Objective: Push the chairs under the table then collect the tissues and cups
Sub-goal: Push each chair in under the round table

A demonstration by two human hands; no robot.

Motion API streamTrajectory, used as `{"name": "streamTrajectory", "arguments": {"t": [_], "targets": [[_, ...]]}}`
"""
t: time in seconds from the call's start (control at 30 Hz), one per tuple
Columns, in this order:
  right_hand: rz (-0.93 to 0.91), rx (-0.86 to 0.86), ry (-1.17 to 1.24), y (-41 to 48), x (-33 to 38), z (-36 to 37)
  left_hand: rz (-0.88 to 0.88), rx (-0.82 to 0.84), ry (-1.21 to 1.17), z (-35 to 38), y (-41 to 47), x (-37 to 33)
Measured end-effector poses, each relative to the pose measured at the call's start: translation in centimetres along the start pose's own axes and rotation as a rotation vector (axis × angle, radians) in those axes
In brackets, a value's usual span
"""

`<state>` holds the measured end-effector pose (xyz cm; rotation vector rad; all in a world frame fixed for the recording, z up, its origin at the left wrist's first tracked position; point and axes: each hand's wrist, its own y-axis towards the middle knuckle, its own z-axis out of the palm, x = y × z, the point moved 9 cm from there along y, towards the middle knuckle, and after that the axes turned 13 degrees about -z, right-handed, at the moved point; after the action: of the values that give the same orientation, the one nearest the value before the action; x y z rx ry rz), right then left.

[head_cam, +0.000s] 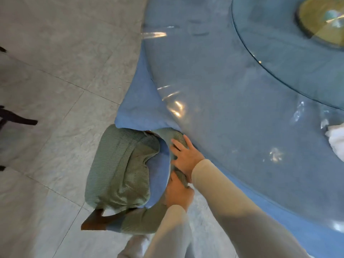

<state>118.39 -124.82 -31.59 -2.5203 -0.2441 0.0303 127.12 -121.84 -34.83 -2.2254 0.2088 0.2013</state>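
Observation:
A chair [119, 168] with a green ribbed cover and dark wooden legs stands at the edge of the round table [232, 94], which has a blue cloth under clear plastic. Its seat sits partly beneath the hanging blue cloth. My right hand [186, 157] presses flat on the top of the chair's green backrest. My left hand [179, 194] grips the same backrest just below. White tissues [335, 140] lie on the table at the right edge of the view. No cups are visible.
A glass turntable [290, 58] with a gold centre [322, 19] covers the table's middle. Dark legs of other chairs [16, 118] show at the far left on the grey tiled floor [55, 62]. My foot shows at the bottom.

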Motion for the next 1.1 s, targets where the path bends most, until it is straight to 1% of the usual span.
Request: {"name": "streamTrajectory", "arguments": {"t": [0.07, 0.13, 0.23, 0.33, 0.47, 0.53, 0.63, 0.77, 0.83, 0.93, 1.03, 1.1], "targets": [[-0.089, -0.031, -0.068, 0.3, 0.3, 0.1, -0.028, -0.028, -0.001, -0.3, 0.7, 0.1], [-0.157, -0.017, -0.117, 0.3, 0.4, 0.4, -0.06, -0.041, -0.02, -0.4, 0.7, 0.3], [-0.192, -0.02, -0.165, 0.2, 0.3, 0.2, 0.02, -0.065, 0.066, -0.4, 0.8, -0.2], [-0.174, -0.036, -0.179, -0.1, 0.6, -0.4, 0.13, -0.103, 0.209, -0.8, 0.8, -0.9], [-0.112, -0.014, -0.185, -0.6, 1.2, -0.5, 0.179, -0.062, 0.226, -0.5, 0.1, -0.7], [-0.085, 0.007, -0.18, -0.9, 2.1, -0.1, 0.215, -0.044, 0.279, -0.1, -0.4, -0.1], [0.014, 0.005, -0.049, -2.1, 4.6, 0.8, 0.296, -0.015, 0.378, 1.0, -1.7, 2.2], [0.121, -0.02, 0.017, -3.4, 11.4, 1.6, 0.43, 0.056, 0.522, 2.5, -3.5, 8.0], [0.211, -0.023, 0.079, -3.9, 15.3, 1.9, 0.496, 0.089, 0.636, 3.1, -4.0, 11.7], [0.367, -0.051, 0.232, -4.1, 22.2, 1.6, 0.621, 0.119, 0.866, 3.2, -5.1, 18.0], [0.501, -0.099, 0.387, -3.8, 29.0, 1.4, 0.687, 0.173, 1.061, 2.4, -6.0, 24.2], [0.576, -0.111, 0.471, -3.4, 33.3, 1.1, 0.7, 0.203, 1.124, 1.1, -6.9, 28.2]]}}
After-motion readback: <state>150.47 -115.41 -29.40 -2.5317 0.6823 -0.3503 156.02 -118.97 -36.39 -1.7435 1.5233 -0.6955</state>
